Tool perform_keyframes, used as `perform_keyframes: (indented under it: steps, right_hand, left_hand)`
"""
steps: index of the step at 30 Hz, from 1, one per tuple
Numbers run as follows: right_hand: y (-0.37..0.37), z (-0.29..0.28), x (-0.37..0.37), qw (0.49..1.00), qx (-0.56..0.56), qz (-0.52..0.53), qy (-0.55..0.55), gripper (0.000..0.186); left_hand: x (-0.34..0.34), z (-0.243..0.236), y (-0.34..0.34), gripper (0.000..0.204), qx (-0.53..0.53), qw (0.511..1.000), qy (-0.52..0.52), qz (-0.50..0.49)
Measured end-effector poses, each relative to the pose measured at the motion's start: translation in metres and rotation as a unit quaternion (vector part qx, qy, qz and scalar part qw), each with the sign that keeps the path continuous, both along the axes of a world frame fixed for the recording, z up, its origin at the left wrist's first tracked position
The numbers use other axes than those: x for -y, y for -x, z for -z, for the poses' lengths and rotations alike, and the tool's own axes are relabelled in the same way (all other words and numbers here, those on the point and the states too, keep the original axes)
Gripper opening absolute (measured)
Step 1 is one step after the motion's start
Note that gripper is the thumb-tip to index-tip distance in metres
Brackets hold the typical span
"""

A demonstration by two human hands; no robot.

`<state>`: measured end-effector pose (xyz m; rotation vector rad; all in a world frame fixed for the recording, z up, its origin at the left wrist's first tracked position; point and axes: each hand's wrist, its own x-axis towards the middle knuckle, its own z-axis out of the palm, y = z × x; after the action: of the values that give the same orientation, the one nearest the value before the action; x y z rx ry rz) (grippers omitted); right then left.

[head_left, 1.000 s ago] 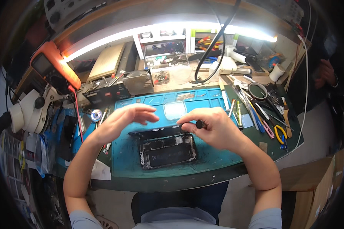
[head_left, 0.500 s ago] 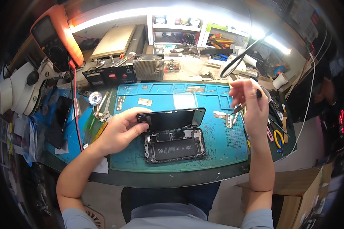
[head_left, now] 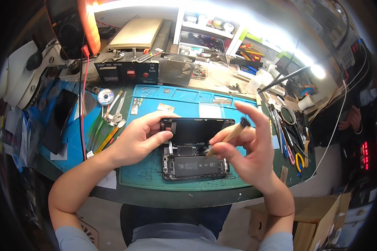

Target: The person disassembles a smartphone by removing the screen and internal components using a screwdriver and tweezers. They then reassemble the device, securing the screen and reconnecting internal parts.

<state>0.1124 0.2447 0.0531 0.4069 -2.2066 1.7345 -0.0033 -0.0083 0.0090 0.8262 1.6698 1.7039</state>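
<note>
A blue mat (head_left: 140, 178) covers the middle of the dark green bench top (head_left: 155, 197), and on it, near the person's side, lies an opened phone body (head_left: 196, 167). Its screen (head_left: 199, 131) tilts up along the far edge, the left hand (head_left: 134, 144) pinching the left corner between thumb and fingers. The right hand (head_left: 251, 157) grips a tan-handled tool (head_left: 234, 134) over the phone — I can't tell whether the blurred tip touches. To the left sit a solder spool (head_left: 105, 96) and a dark slab (head_left: 60, 121); pliers (head_left: 299, 162) lie at the right. Behind, a wooden board (head_left: 137, 33) and white shelves (head_left: 207, 29) stand under a glaring light strip (head_left: 319, 72) — and a cardboard box (head_left: 322, 209) rests on the floor.
</note>
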Motion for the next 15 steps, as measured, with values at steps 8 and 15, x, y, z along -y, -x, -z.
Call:
perform_keyframes:
  steps: [8, 15]
  right_hand:
    - [0.021, 0.018, 0.032, 0.975, -0.143, 0.003, -0.168, 0.059]
    - [0.024, 0.035, 0.029, 0.975, -0.158, -0.002, -0.158, 0.061]
  left_hand:
    - [0.000, 0.007, 0.005, 0.037, -0.003, 0.999, -0.048, 0.027]
    - [0.000, 0.007, 0.003, 0.036, 0.020, 0.999, -0.046, 0.020]
